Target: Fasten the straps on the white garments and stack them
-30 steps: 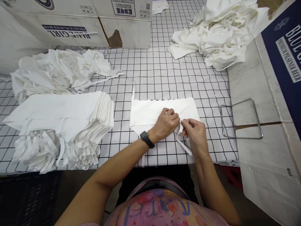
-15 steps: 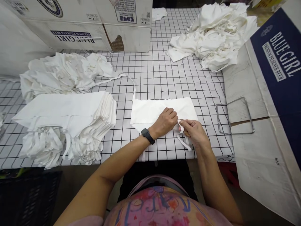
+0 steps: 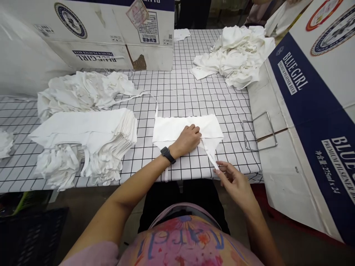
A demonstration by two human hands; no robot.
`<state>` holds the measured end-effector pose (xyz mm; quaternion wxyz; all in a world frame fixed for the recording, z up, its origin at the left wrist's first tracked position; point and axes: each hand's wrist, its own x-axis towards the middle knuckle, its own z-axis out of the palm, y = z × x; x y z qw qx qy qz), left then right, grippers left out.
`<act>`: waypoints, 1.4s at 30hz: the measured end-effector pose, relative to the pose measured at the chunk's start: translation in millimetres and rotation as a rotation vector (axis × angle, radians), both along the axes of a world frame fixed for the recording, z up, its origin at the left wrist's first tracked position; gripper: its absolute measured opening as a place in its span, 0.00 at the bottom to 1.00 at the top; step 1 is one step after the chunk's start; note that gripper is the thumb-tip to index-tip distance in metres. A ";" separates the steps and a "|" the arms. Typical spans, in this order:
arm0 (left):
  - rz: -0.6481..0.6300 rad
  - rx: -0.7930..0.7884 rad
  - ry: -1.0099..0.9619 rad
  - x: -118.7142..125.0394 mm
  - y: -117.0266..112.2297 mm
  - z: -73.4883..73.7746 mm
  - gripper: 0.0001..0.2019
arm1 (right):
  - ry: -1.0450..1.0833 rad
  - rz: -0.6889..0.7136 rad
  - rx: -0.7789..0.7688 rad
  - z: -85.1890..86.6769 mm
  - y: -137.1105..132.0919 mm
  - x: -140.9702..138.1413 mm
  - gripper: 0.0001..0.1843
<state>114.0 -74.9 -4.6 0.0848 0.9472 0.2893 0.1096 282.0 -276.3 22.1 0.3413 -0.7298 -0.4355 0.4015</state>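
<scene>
A folded white cloth piece with straps (image 3: 177,127) lies flat on the checked tablecloth in front of me. My left hand (image 3: 189,140), with a black watch at the wrist, rests on it, fingers curled and closed on the cloth near the upper end of a strap. That white strap (image 3: 210,155) runs taut down towards the table edge. Its lower end is pinched between the thumb and fingers of my right hand (image 3: 233,179). To the left, a neat stack of similar white pieces (image 3: 83,127) has its straps bunched towards me.
Behind the stack sits a loose white cloth heap (image 3: 88,88); another cloth heap (image 3: 235,55) lies at the far right. A cardboard box (image 3: 149,55) stands at the back, a second box (image 3: 288,147) on the right with a metal wire frame (image 3: 259,149). Another person's sleeve (image 3: 260,14) shows beyond.
My right hand has drawn the strap down and towards me, so the bunched strap is now straight. My left hand stays on the cloth. The view has tilted up and shifted right.
</scene>
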 end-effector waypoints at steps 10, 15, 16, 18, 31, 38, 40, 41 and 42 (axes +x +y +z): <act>0.003 -0.004 0.055 -18.7 -45.6 3.2 0.22 | -0.308 -0.075 0.265 -21.0 -44.0 -24.7 0.15; 0.057 -0.132 -0.011 -13.0 -40.9 1.0 0.20 | -0.204 -0.011 0.130 -40.5 -59.1 -31.9 0.18; 0.075 -0.171 -0.056 -14.0 -43.2 1.7 0.20 | -0.157 0.028 0.076 -47.8 -59.1 -34.0 0.18; 0.097 -0.218 -0.204 -20.1 -55.8 2.9 0.21 | -0.075 0.129 0.010 -65.5 -53.0 -41.7 0.20; 0.217 -0.045 -0.394 -135.2 -132.9 -11.9 0.19 | 0.234 0.602 0.130 -103.0 4.2 -138.2 0.24; 0.125 -0.063 -0.191 -149.5 -128.9 -26.9 0.31 | 0.494 0.738 -0.086 -19.9 -25.3 -105.5 0.24; 0.132 -0.076 -0.187 -149.7 -130.8 -28.0 0.33 | 0.548 0.724 -0.132 0.0 -30.8 -98.4 0.23; 0.134 -0.087 -0.181 -149.7 -131.7 -27.4 0.33 | 0.579 0.706 -0.164 7.2 -32.3 -96.4 0.22; 0.136 -0.103 -0.172 -149.7 -132.5 -26.2 0.33 | 0.613 0.674 -0.195 12.7 -33.0 -95.2 0.22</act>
